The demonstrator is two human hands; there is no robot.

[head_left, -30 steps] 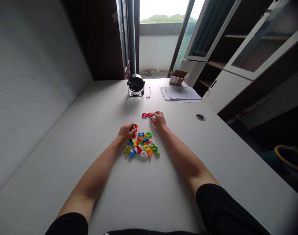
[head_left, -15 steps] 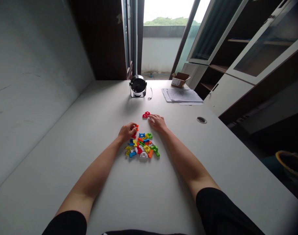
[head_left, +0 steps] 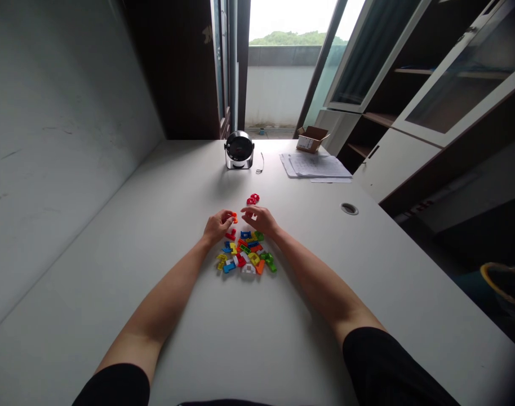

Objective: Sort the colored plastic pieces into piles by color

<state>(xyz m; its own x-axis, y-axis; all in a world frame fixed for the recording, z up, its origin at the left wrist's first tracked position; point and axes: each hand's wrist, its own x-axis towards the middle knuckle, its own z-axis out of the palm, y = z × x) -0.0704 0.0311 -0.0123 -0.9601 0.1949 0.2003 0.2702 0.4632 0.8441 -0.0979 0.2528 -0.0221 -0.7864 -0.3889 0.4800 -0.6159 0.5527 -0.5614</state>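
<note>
Pinched between the fingertips of my left hand (head_left: 216, 226) is an orange plastic block (head_left: 235, 217). My right hand (head_left: 261, 219) hovers just to the right of it, fingers apart and holding nothing that I can see. Beyond my right hand, two red blocks (head_left: 253, 199) lie together on the table. A red block (head_left: 231, 234) rests just below my left fingers. Nearer to me spreads a loose pile of plastic blocks in several colours, among them a yellow block (head_left: 254, 259), a white block (head_left: 248, 269) and a green block (head_left: 269, 261).
A round black device on a stand (head_left: 239, 149) is at the back of the white table (head_left: 177, 327), beside a thin cord (head_left: 260, 163). Papers (head_left: 316, 166) and an open cardboard box (head_left: 311, 139) occupy the back right. A cable hole (head_left: 349, 209) is at right.
My right hand has drawn back from the two red blocks towards my left hand. The left fingers have shifted slightly with the orange block, and the red block below now shows more fully.
</note>
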